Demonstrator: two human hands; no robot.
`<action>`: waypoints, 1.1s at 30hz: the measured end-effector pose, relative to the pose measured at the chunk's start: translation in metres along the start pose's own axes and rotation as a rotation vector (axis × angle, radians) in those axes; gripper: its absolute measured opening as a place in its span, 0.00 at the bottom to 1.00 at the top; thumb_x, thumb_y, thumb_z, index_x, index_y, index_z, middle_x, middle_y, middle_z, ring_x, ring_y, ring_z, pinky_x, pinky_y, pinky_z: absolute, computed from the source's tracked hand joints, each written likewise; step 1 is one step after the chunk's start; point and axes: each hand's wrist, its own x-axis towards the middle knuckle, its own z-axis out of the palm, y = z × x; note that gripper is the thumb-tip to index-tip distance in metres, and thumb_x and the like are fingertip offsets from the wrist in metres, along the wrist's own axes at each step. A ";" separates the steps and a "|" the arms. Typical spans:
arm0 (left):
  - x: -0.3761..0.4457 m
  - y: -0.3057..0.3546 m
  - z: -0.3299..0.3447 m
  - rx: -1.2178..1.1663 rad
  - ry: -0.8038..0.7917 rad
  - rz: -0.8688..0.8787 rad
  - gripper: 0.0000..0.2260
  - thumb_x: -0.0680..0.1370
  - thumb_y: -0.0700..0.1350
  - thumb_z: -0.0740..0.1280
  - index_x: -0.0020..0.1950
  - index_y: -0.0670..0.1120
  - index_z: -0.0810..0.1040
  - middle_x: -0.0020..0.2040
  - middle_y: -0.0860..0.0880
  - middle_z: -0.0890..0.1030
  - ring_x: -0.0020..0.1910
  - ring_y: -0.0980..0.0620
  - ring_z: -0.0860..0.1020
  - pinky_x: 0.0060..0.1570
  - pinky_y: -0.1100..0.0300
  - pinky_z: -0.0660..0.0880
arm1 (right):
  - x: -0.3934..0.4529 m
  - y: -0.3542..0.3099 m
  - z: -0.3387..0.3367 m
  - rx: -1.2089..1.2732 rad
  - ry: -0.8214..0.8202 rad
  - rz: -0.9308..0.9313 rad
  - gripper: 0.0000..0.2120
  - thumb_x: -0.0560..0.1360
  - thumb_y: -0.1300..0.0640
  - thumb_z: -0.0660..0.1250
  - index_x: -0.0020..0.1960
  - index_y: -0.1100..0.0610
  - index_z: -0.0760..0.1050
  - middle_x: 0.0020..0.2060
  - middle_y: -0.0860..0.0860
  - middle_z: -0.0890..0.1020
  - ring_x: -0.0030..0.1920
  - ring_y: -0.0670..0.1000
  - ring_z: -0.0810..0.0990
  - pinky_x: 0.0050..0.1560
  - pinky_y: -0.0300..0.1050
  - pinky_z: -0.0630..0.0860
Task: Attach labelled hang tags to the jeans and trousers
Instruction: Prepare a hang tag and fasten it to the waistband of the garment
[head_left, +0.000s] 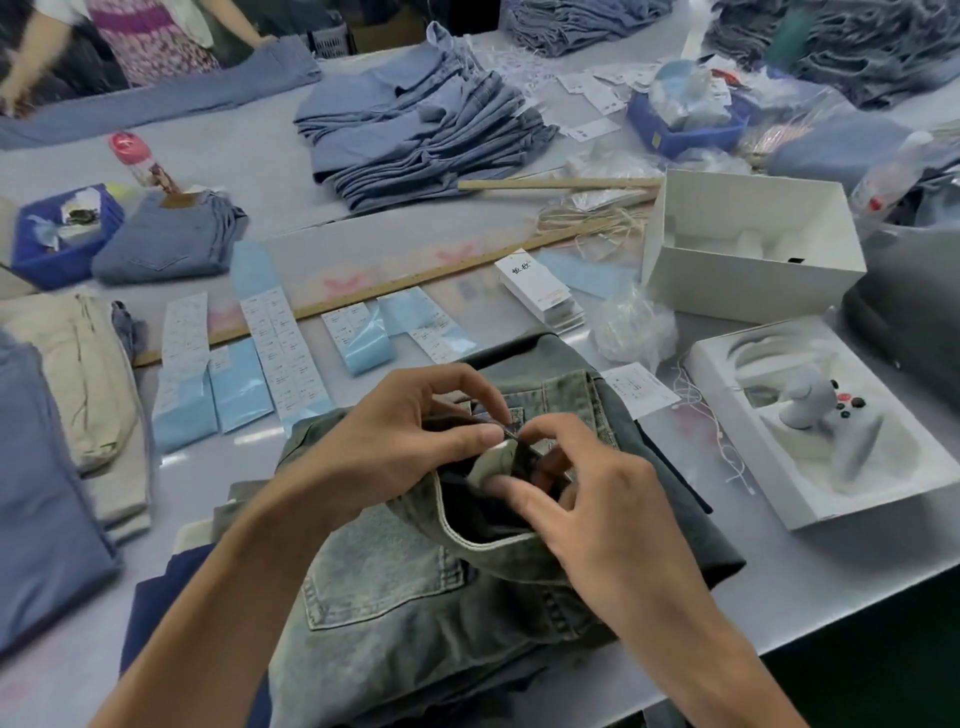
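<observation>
A pair of washed grey-green jeans (395, 587) lies folded on top of a stack at the near table edge, back pocket up, waistband pulled open. My left hand (395, 447) pinches the waistband edge and a small inner label between thumb and forefinger. My right hand (587, 514) holds the opened waistband just to the right, fingertips at the same label. A stack of white hang tags (540, 293) sits beyond the jeans. Strips of printed sticker labels (283, 348) on blue backing lie to the left of the tags. One loose tag (641, 387) rests right of the jeans.
A long wooden ruler (415, 280) crosses the table. An open white box (753, 244) and a tray holding a grey controller (821, 410) stand at the right. Folded blue jeans (426, 130), beige trousers (88, 374) and blue bins (57, 234) surround the work area. A person stands at the far left.
</observation>
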 end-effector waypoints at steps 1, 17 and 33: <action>-0.002 0.000 -0.002 -0.034 0.002 0.003 0.05 0.77 0.42 0.74 0.52 0.49 0.83 0.45 0.44 0.87 0.46 0.49 0.86 0.42 0.62 0.80 | 0.002 -0.002 0.001 0.011 0.032 -0.044 0.12 0.73 0.43 0.73 0.54 0.42 0.75 0.34 0.36 0.78 0.35 0.37 0.78 0.35 0.31 0.73; -0.012 -0.018 -0.004 -0.231 -0.070 0.040 0.08 0.81 0.48 0.70 0.50 0.44 0.80 0.41 0.48 0.82 0.40 0.53 0.80 0.41 0.65 0.77 | 0.003 -0.007 0.010 0.279 0.148 -0.066 0.14 0.71 0.56 0.78 0.52 0.44 0.79 0.41 0.40 0.83 0.42 0.41 0.83 0.41 0.25 0.74; -0.025 -0.011 -0.007 0.057 -0.078 0.135 0.03 0.78 0.44 0.73 0.50 0.47 0.84 0.47 0.48 0.85 0.46 0.53 0.83 0.45 0.60 0.80 | -0.004 -0.002 0.007 0.307 0.102 -0.115 0.15 0.74 0.62 0.75 0.55 0.47 0.80 0.43 0.41 0.84 0.44 0.44 0.85 0.45 0.35 0.80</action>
